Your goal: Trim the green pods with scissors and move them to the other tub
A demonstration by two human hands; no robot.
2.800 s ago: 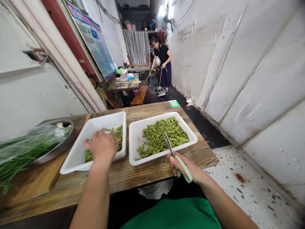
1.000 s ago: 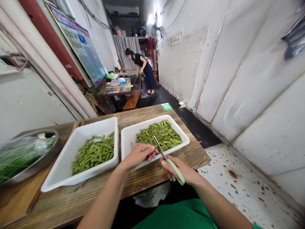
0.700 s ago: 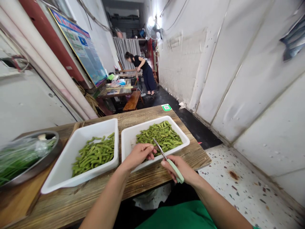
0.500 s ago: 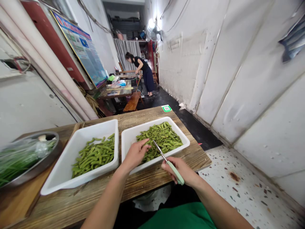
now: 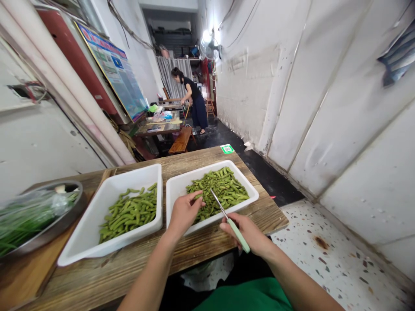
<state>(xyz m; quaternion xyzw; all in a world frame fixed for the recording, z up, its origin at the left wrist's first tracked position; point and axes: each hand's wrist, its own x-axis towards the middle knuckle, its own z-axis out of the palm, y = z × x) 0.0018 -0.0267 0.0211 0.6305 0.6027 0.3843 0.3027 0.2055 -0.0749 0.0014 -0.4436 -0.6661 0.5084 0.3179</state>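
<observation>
My right hand is closed round the light green handles of a pair of scissors. Their thin metal blades point forward and left over a heap of green edamame pods in a white plastic tray. Among the pods at the heap's left side, my left hand has its thumb and index finger bent together in a pinch. Green shows between those fingertips, apparently a pod, though its outline is mostly hidden. The fingertips are a little left of the scissor tips, not touching them.
Left of this tray, a second white tray holds plumper pods. A metal basin with bagged green vegetables stands at the far left of the wooden table. Farther back, a person bends beside a low table and a wooden bench.
My left index finger has curled in toward the thumb at the pods. The scissors stay in my right hand almost unmoved. The view has shifted slightly, and the person behind has straightened a little.
</observation>
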